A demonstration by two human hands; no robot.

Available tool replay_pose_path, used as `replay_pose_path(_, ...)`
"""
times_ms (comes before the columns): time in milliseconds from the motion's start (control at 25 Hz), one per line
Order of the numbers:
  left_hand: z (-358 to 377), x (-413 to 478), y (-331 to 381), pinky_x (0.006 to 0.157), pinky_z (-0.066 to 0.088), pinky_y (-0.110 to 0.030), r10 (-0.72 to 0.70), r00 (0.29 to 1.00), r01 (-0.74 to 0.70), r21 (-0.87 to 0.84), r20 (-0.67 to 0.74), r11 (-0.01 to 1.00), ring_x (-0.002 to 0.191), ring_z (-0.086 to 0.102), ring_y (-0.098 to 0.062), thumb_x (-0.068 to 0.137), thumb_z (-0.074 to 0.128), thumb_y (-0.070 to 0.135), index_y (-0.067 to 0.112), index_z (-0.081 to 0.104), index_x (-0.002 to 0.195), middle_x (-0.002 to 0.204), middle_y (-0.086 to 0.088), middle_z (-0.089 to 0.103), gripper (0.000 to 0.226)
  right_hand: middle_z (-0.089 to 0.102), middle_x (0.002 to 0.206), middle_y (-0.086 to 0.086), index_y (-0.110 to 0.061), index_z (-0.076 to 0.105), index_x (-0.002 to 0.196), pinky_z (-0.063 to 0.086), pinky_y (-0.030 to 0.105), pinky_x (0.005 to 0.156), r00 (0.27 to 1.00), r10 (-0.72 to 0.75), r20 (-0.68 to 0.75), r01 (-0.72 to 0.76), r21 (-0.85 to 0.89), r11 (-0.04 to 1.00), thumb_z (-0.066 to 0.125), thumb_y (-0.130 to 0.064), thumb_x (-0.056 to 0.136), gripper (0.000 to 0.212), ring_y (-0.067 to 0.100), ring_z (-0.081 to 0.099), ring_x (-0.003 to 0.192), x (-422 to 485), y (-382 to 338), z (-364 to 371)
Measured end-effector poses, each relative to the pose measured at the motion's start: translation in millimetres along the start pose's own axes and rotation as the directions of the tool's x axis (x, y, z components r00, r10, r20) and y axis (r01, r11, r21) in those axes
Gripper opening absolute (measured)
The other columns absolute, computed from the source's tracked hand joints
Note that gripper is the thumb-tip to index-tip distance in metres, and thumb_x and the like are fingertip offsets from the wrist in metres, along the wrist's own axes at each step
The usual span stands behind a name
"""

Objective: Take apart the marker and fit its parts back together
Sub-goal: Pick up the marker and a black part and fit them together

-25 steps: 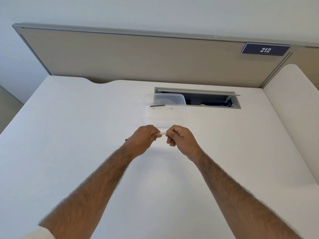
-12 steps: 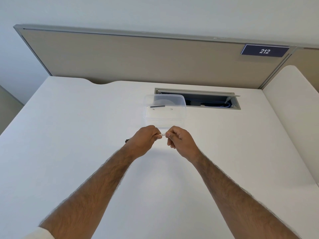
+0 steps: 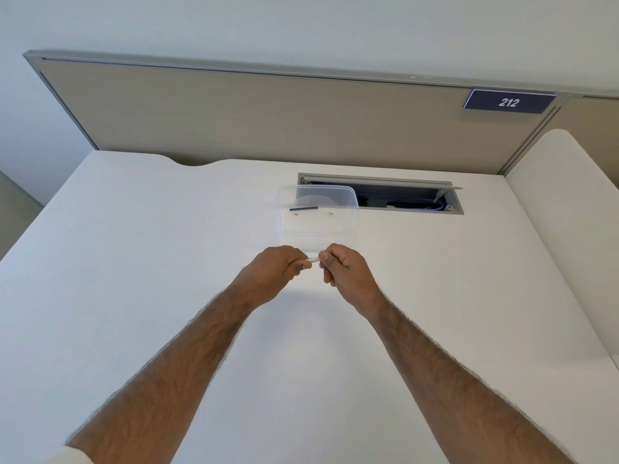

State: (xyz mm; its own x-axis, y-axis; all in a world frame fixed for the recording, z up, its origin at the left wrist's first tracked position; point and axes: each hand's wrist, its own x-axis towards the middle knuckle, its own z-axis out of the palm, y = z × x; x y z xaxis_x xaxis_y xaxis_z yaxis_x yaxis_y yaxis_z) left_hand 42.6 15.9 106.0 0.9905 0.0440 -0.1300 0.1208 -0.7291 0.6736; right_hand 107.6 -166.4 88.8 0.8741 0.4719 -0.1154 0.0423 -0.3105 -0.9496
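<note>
A white marker (image 3: 312, 260) runs between my two fists over the white desk; only a short white stretch of its barrel shows between them. My left hand (image 3: 273, 271) is closed around one end and my right hand (image 3: 341, 267) pinches the other end. Just beyond my hands stands a clear plastic container (image 3: 316, 233). A thin black rod-like part (image 3: 303, 208) and two tiny pieces (image 3: 295, 214) lie in it.
An open cable hatch (image 3: 382, 199) with blue cables is cut into the white desk (image 3: 150, 262) behind the container. A beige partition (image 3: 268, 118) with a "212" sign (image 3: 509, 102) closes the back. A white side panel (image 3: 566, 246) stands at the right.
My hands have drawn slightly apart, so a bit more of the white barrel shows between them. The view has shifted down a little.
</note>
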Motion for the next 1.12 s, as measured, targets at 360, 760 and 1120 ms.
replay_pose_path(360,-2.8,-5.3,10.3,0.068,0.053,-0.038,-0.058,0.998,0.062,0.181,-0.028,0.982,0.080,0.063,-0.017,0.099,0.054,0.026,0.023,0.071,0.092,0.084,0.009,0.069,0.019,0.058,0.056,0.006,-0.004,0.060,0.076,0.038,0.026,0.056,1.000,0.029,0.001,-0.029,-0.005,1.000,0.054,-0.019,0.101,0.029,0.015,0.046,0.054,-4.5,1.4,-1.0)
replay_pose_path(760,-2.4,-0.4,18.9,0.055,0.032,-0.028,-0.016,0.991,0.047,0.233,-0.134,0.971,0.075,0.053,-0.014,0.090,0.066,0.029,0.022,0.059,0.078,0.073,0.011,0.057,0.016,0.048,0.050,-0.006,-0.001,0.056,0.073,0.033,0.014,0.046,0.997,0.073,-0.021,-0.071,0.084,0.994,0.052,-0.018,0.103,0.034,0.007,0.037,0.046,-12.1,-6.2,0.8)
replay_pose_path(1120,-14.7,5.0,7.9,0.078,0.055,-0.039,-0.060,0.994,0.040,0.202,0.094,0.979,0.086,0.064,-0.015,0.100,0.051,0.030,0.026,0.072,0.098,0.089,0.011,0.072,0.021,0.051,0.055,0.004,-0.002,0.055,0.072,0.036,0.018,0.052,0.998,0.035,-0.043,-0.034,0.020,0.999,0.052,-0.020,0.102,0.035,0.012,0.042,0.051,-7.8,-2.0,-8.6)
